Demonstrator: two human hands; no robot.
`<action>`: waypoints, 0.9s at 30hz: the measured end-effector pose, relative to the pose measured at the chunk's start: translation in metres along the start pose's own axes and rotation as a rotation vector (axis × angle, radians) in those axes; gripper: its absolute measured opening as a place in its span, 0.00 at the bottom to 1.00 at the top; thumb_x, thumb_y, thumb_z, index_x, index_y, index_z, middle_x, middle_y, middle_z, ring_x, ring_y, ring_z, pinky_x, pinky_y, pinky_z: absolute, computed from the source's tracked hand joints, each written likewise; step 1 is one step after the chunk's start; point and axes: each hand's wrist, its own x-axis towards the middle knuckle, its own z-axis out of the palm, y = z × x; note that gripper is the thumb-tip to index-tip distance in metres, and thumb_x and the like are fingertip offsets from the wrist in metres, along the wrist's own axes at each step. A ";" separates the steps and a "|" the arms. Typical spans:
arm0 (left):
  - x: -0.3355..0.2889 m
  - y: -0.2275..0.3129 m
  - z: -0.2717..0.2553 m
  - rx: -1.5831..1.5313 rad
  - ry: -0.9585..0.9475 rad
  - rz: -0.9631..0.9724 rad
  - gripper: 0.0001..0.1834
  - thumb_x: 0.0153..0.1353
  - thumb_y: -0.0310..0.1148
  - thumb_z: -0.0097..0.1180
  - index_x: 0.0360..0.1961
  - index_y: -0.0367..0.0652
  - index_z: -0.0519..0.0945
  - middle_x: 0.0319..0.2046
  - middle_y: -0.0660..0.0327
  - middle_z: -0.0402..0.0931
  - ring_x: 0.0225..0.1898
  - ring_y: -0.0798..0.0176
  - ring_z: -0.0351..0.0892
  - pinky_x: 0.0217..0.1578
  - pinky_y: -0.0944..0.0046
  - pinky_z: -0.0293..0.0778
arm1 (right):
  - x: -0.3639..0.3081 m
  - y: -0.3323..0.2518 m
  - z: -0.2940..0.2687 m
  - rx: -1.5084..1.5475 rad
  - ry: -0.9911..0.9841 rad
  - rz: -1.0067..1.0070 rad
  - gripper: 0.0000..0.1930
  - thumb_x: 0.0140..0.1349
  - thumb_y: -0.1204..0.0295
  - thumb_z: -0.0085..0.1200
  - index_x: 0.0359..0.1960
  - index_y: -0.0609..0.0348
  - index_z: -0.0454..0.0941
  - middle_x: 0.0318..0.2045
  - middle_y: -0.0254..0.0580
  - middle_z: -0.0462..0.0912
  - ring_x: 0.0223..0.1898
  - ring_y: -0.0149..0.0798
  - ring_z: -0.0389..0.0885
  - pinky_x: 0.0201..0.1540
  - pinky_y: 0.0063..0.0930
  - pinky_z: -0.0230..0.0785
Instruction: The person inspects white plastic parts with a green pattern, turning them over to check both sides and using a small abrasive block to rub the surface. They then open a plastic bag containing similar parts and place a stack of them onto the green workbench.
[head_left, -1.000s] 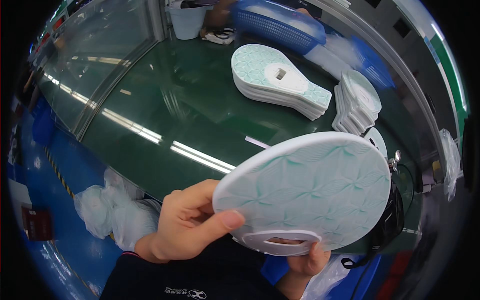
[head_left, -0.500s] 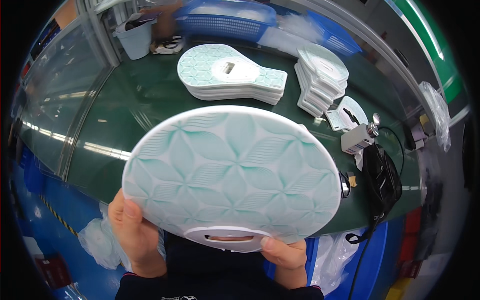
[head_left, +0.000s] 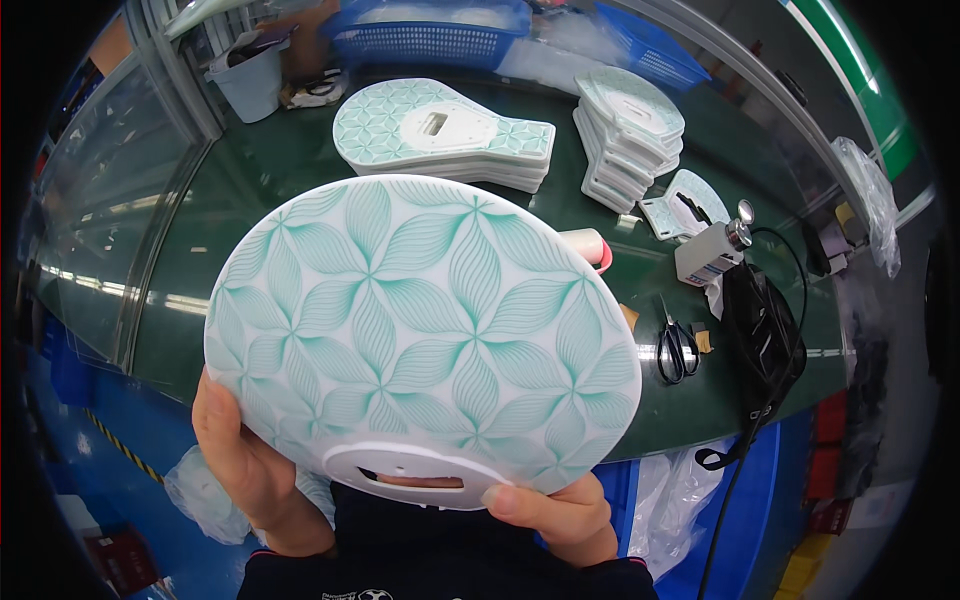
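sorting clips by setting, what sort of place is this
Probably a factory or workshop workstation: the held patterned panel resembles those in the panel stack beyond it, a blue basket sits farther back, and scissors lie on the green worktable.

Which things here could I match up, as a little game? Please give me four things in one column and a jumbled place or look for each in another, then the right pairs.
Things:
1. Patterned panel
2. Scissors
3. White bottle
4. Pale bucket

Places and looks:
A. Standing, with a silver top
B. Toward the back left of the green table
C. Held by the left hand and right hand
D. Lying down, with dark handles

Pairs: 1-C, 2-D, 3-A, 4-B
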 end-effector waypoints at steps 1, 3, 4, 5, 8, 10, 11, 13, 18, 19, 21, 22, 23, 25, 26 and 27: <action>0.000 0.000 -0.001 0.002 -0.004 -0.009 0.31 0.61 0.45 0.41 0.53 0.24 0.61 0.49 0.47 0.66 0.50 0.58 0.68 0.51 0.62 0.62 | -0.001 0.002 -0.001 0.035 0.001 -0.015 0.19 0.62 0.72 0.43 0.54 0.67 0.62 0.48 0.42 0.70 0.48 0.31 0.67 0.49 0.24 0.59; -0.004 0.001 0.011 -0.052 0.040 -0.083 0.33 0.61 0.47 0.42 0.54 0.25 0.60 0.50 0.47 0.66 0.51 0.56 0.67 0.52 0.61 0.61 | -0.002 0.015 -0.006 0.235 0.011 -0.001 0.22 0.63 0.71 0.41 0.57 0.67 0.58 0.52 0.45 0.67 0.51 0.35 0.66 0.53 0.29 0.57; -0.007 0.001 0.015 -0.077 0.066 -0.119 0.34 0.60 0.48 0.42 0.54 0.25 0.59 0.50 0.47 0.66 0.52 0.56 0.67 0.53 0.61 0.60 | -0.002 0.020 -0.009 0.353 0.027 0.037 0.23 0.63 0.69 0.41 0.58 0.67 0.54 0.54 0.47 0.64 0.53 0.38 0.65 0.55 0.32 0.55; -0.013 -0.001 0.012 -0.090 -0.100 -0.186 0.35 0.60 0.49 0.42 0.55 0.25 0.59 0.50 0.47 0.65 0.53 0.56 0.65 0.53 0.61 0.59 | 0.000 0.021 -0.013 0.504 0.052 0.142 0.26 0.63 0.67 0.40 0.60 0.68 0.50 0.57 0.51 0.61 0.56 0.43 0.64 0.58 0.37 0.53; -0.026 -0.008 0.006 -0.100 -0.608 -0.367 0.37 0.60 0.49 0.44 0.57 0.26 0.54 0.54 0.48 0.61 0.57 0.56 0.60 0.56 0.61 0.55 | 0.021 0.007 -0.015 0.402 0.226 -0.121 0.35 0.64 0.50 0.26 0.63 0.64 0.36 0.60 0.66 0.47 0.57 0.74 0.50 0.59 0.61 0.42; -0.025 -0.003 0.019 -0.084 -0.850 -0.455 0.39 0.60 0.47 0.45 0.60 0.26 0.47 0.58 0.48 0.54 0.60 0.57 0.54 0.58 0.62 0.51 | 0.036 -0.011 -0.020 0.427 -0.023 -0.254 0.33 0.65 0.51 0.26 0.63 0.62 0.36 0.62 0.63 0.44 0.61 0.68 0.42 0.61 0.59 0.39; -0.027 0.001 0.023 -0.083 -0.903 -0.496 0.40 0.60 0.45 0.45 0.60 0.27 0.43 0.60 0.48 0.50 0.61 0.58 0.51 0.58 0.62 0.49 | 0.046 -0.020 -0.023 0.447 -0.155 -0.318 0.33 0.65 0.52 0.26 0.63 0.62 0.36 0.62 0.61 0.42 0.63 0.65 0.38 0.62 0.58 0.37; -0.033 0.000 0.028 -0.125 -0.902 -0.455 0.35 0.63 0.39 0.38 0.61 0.26 0.38 0.61 0.46 0.47 0.62 0.57 0.49 0.60 0.61 0.47 | 0.052 -0.036 -0.022 0.441 -0.110 -0.338 0.31 0.66 0.54 0.26 0.63 0.61 0.37 0.63 0.59 0.40 0.64 0.60 0.33 0.62 0.57 0.35; -0.045 -0.002 0.031 -0.202 -0.800 -0.480 0.26 0.65 0.29 0.30 0.59 0.24 0.45 0.58 0.43 0.54 0.60 0.56 0.55 0.59 0.62 0.50 | 0.064 -0.059 -0.024 0.612 -0.108 -0.408 0.29 0.66 0.57 0.27 0.63 0.62 0.39 0.64 0.56 0.36 0.66 0.50 0.25 0.64 0.53 0.33; -0.047 -0.002 0.032 -0.196 -0.773 -0.505 0.25 0.64 0.28 0.30 0.59 0.23 0.47 0.56 0.43 0.57 0.59 0.56 0.57 0.58 0.62 0.52 | 0.067 -0.063 -0.025 0.586 -0.114 -0.415 0.29 0.66 0.58 0.26 0.63 0.63 0.40 0.64 0.56 0.35 0.66 0.49 0.25 0.64 0.53 0.32; -0.044 0.000 0.036 -0.127 -0.769 -0.451 0.23 0.64 0.27 0.31 0.57 0.23 0.52 0.52 0.44 0.63 0.55 0.57 0.63 0.55 0.65 0.56 | 0.072 -0.070 -0.022 0.573 -0.090 -0.419 0.32 0.66 0.57 0.28 0.63 0.64 0.35 0.64 0.54 0.34 0.66 0.47 0.29 0.64 0.49 0.34; -0.043 0.001 0.038 -0.091 -0.766 -0.425 0.22 0.64 0.26 0.31 0.57 0.23 0.54 0.50 0.44 0.66 0.53 0.58 0.66 0.54 0.66 0.59 | 0.073 -0.074 -0.021 0.575 -0.086 -0.401 0.33 0.65 0.57 0.29 0.63 0.65 0.33 0.65 0.53 0.34 0.66 0.47 0.30 0.64 0.48 0.35; -0.045 0.002 0.040 -0.085 -0.734 -0.392 0.21 0.64 0.26 0.32 0.56 0.23 0.55 0.49 0.45 0.67 0.52 0.59 0.67 0.53 0.66 0.60 | 0.074 -0.076 -0.022 0.577 -0.082 -0.384 0.34 0.65 0.56 0.30 0.63 0.65 0.31 0.65 0.52 0.34 0.66 0.48 0.32 0.64 0.48 0.37; -0.046 0.005 0.046 -0.070 -0.672 -0.310 0.20 0.64 0.26 0.33 0.55 0.24 0.57 0.47 0.46 0.69 0.49 0.60 0.70 0.50 0.68 0.63 | 0.079 -0.077 -0.023 0.462 -0.065 -0.385 0.36 0.64 0.56 0.32 0.62 0.65 0.27 0.65 0.49 0.34 0.66 0.48 0.39 0.64 0.45 0.40; -0.047 0.007 0.048 -0.046 -0.651 -0.312 0.20 0.63 0.28 0.35 0.52 0.22 0.59 0.46 0.44 0.69 0.47 0.58 0.71 0.49 0.65 0.64 | 0.079 -0.077 -0.022 0.503 -0.075 -0.379 0.36 0.64 0.56 0.32 0.62 0.65 0.28 0.65 0.49 0.34 0.66 0.48 0.40 0.64 0.45 0.41; -0.046 0.010 0.051 -0.027 -0.636 -0.312 0.20 0.63 0.30 0.36 0.50 0.21 0.61 0.44 0.42 0.69 0.45 0.57 0.71 0.48 0.63 0.64 | 0.082 -0.076 -0.028 0.521 -0.175 -0.377 0.36 0.64 0.57 0.32 0.62 0.65 0.28 0.65 0.49 0.34 0.66 0.48 0.40 0.64 0.45 0.41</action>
